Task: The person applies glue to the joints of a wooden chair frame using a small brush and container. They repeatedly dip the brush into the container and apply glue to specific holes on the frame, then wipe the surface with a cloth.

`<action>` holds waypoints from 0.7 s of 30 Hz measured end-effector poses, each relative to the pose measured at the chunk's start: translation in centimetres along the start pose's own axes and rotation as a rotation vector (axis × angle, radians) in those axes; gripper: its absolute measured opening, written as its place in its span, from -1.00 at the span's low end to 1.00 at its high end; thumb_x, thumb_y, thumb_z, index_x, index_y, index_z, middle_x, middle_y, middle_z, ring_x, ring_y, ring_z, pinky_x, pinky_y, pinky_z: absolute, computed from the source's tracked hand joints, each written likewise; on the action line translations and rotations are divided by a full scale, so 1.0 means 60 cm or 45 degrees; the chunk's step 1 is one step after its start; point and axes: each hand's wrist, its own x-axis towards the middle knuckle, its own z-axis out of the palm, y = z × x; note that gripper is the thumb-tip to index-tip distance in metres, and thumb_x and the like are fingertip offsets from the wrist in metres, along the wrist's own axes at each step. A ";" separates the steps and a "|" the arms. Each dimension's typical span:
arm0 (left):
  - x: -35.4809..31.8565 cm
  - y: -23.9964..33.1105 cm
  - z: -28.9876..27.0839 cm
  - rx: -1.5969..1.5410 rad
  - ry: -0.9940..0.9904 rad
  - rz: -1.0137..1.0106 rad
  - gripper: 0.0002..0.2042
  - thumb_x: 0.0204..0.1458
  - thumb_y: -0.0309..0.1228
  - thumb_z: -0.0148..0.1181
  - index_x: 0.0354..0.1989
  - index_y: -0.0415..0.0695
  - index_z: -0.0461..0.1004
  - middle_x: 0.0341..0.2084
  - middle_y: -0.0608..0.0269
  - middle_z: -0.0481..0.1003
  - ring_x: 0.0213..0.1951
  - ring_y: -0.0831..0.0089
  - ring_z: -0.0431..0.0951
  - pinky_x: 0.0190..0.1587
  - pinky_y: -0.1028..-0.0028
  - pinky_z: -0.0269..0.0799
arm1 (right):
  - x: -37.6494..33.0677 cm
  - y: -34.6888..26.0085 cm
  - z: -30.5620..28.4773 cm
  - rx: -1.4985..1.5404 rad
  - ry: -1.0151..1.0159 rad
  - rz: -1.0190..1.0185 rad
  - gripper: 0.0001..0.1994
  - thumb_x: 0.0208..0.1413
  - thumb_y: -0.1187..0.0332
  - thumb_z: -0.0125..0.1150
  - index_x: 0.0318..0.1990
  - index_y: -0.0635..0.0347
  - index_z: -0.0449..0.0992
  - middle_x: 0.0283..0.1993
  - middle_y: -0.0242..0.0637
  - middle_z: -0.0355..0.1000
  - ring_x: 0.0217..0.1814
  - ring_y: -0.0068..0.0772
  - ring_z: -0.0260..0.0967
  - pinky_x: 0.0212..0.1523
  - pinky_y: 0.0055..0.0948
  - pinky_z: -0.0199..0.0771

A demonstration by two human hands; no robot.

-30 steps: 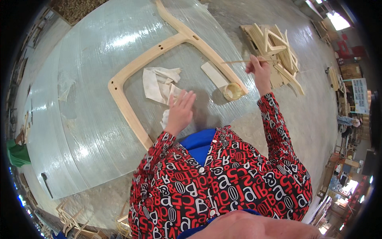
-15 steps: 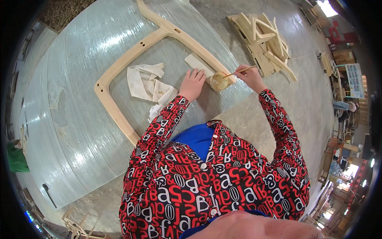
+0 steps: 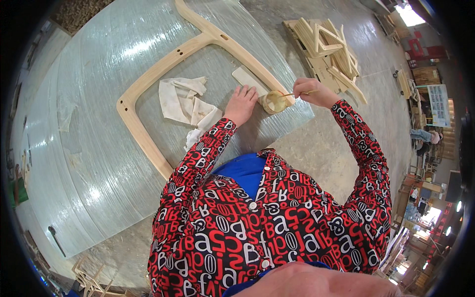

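My right hand (image 3: pixel 314 93) is closed around a thin wooden stick (image 3: pixel 289 94), whose far end reaches over the rim of a cup (image 3: pixel 275 102) of pale yellowish stuff. Whether that end carries bristles I cannot make out. My left hand (image 3: pixel 241 105) lies with its fingers stretched out, just left of the cup and by the near end of a flat whitish block (image 3: pixel 247 80). Around these curves a pale wooden frame (image 3: pixel 152 73) with dark holes in it. A crumpled white cloth (image 3: pixel 184 101) lies inside the frame, left of my left hand.
The frame rests on a large table wrapped in clear film (image 3: pixel 84 143). A stack of pale wooden parts (image 3: pixel 329 49) stands on the floor beyond its right edge. A dark thin tool (image 3: pixel 56 240) lies at the table's near left corner. Another person (image 3: pixel 426 136) is far right.
My right hand has moved slightly right and turned, and the stick now lies flatter over the cup. My left hand has stayed nearly still. The green sleeve at the left edge has mostly left view.
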 end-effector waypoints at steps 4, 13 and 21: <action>-0.005 0.000 -0.001 -0.022 0.010 -0.015 -0.55 -0.03 -0.46 -0.01 0.12 -0.17 0.28 0.21 0.14 0.22 0.26 0.14 0.15 0.28 0.10 0.01 | 0.005 -0.012 -0.009 0.024 -0.104 -0.005 -0.96 -0.08 0.59 0.09 -0.51 0.30 0.41 -0.38 -0.26 0.35 -0.30 -0.25 0.34 -0.28 -0.35 0.35; -0.005 0.004 -0.001 -0.041 0.019 -0.024 -0.53 -0.06 -0.47 0.01 0.12 -0.15 0.29 0.21 0.17 0.21 0.27 0.17 0.14 0.28 0.10 0.01 | -0.005 -0.013 -0.020 0.087 -0.072 0.196 -0.91 0.04 0.47 0.12 -0.44 0.29 0.50 -0.41 -0.25 0.40 -0.34 -0.34 0.36 -0.28 -0.40 0.37; -0.010 0.004 -0.003 0.000 -0.033 -0.060 -0.53 -0.05 -0.44 0.02 0.13 -0.10 0.28 0.24 0.24 0.18 0.28 0.23 0.12 0.29 0.09 0.00 | 0.010 -0.024 -0.003 0.165 0.082 0.367 -0.82 0.07 0.34 0.19 -0.38 0.31 0.47 -0.50 -0.25 0.44 -0.45 -0.47 0.40 -0.41 -0.46 0.38</action>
